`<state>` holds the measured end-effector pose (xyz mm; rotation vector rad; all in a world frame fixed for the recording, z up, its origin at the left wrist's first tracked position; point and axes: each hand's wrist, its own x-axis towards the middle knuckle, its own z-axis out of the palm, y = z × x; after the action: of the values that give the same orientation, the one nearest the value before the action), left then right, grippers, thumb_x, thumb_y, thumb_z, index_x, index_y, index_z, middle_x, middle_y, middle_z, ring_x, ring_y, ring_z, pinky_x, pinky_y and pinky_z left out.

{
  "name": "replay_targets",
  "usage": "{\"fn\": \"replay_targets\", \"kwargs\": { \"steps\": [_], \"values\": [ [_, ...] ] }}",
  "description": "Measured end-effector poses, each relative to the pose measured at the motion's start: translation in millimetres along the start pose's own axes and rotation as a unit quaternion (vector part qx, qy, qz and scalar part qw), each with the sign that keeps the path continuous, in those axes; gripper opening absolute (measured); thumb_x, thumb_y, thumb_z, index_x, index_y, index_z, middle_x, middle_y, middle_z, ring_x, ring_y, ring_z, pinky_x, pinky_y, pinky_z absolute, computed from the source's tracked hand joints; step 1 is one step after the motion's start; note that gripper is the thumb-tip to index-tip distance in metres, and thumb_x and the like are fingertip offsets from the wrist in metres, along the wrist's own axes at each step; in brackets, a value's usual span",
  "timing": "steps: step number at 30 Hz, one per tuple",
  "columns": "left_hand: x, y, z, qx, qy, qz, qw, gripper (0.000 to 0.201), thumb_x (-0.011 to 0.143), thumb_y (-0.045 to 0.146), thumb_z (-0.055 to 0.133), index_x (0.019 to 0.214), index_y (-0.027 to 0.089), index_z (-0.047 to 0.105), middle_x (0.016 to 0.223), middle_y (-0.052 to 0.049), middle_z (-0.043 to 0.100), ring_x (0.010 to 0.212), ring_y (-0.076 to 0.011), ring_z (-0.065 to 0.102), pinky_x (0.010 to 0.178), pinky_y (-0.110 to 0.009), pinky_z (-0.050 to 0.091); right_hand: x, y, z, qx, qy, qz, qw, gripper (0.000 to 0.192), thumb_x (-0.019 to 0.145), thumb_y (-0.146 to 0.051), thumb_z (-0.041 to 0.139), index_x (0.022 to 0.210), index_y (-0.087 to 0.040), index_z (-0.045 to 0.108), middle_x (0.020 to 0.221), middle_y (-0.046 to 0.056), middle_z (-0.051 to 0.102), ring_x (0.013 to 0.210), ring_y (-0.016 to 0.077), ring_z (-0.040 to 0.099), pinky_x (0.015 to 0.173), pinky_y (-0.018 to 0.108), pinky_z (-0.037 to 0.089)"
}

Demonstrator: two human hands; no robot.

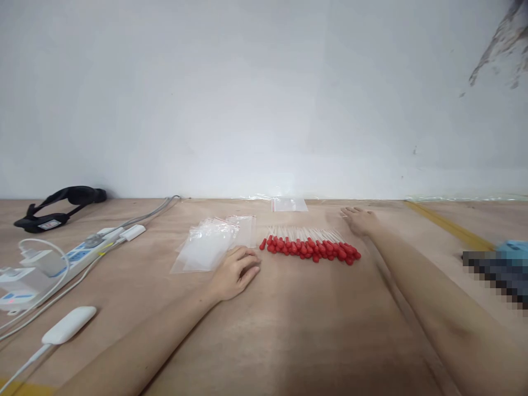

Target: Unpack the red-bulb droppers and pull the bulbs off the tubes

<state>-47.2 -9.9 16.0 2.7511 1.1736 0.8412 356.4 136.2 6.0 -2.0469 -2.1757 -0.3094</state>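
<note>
My left hand (237, 272) rests on the wooden table, fingers loosely curved and the thumb apart, with nothing visible in it. Its fingertips lie by the right edge of a stack of clear zip bags (206, 245). Just right of it stretches a row of thin pale sticks with red bulb-shaped heads (309, 247), heads toward me. Beyond the right end of that row, my right hand (358, 221) lies flat on the table with its fingers stretched out, apart from the sticks. One single bag (290, 205) lies at the back near the wall.
To the left are a power strip (78, 256) with plugs and cables, a white oval device (69, 325) on a cord, and a black strap-like headgear (61, 206). Yellow tape (449, 225) runs along the right, near a blue item (513, 252). A white wall (247, 99) stands behind.
</note>
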Motion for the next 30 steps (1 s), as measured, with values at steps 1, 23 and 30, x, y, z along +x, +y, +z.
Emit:
{"fn": "replay_targets", "kwargs": {
  "steps": [1, 23, 30],
  "values": [
    [-0.3, -0.3, -0.5, -0.002, -0.005, -0.003, 1.0, 0.023, 0.085, 0.028, 0.043, 0.099, 0.021, 0.059, 0.102, -0.007, 0.055, 0.095, -0.0194, 0.051, 0.085, -0.036, 0.041, 3.1, 0.5, 3.3, -0.008, -0.007, -0.006, 1.0, 0.046, 0.077, -0.011, 0.037, 0.12, -0.023, 0.048, 0.125, 0.009, 0.048, 0.114, 0.025, 0.041, 0.087, 0.046, 0.035],
    [-3.6, 13.1, 2.3, -0.028, 0.016, 0.001, 0.999, 0.028, 0.087, 0.031, 0.04, 0.113, 0.021, 0.048, 0.111, -0.007, 0.053, 0.103, -0.0193, 0.049, 0.09, -0.035, 0.039, -144.4, -130.2, -61.8, 0.167, 0.16, -0.294, 0.927, 0.036, 0.086, -0.02, 0.035, 0.119, -0.029, 0.047, 0.096, 0.003, 0.055, 0.078, 0.014, 0.052, 0.067, 0.024, 0.041],
    [5.8, 45.6, 22.3, -0.086, -0.038, 0.06, 0.994, 0.025, 0.087, 0.035, 0.043, 0.1, 0.018, 0.056, 0.097, -0.005, 0.057, 0.089, -0.0154, 0.054, 0.08, -0.027, 0.044, -175.5, -163.7, -37.3, 0.236, 0.112, -0.326, 0.909, 0.027, 0.086, -0.016, 0.035, 0.103, -0.018, 0.055, 0.089, 0.007, 0.06, 0.079, 0.0162, 0.054, 0.069, 0.028, 0.043]
  ]
}}
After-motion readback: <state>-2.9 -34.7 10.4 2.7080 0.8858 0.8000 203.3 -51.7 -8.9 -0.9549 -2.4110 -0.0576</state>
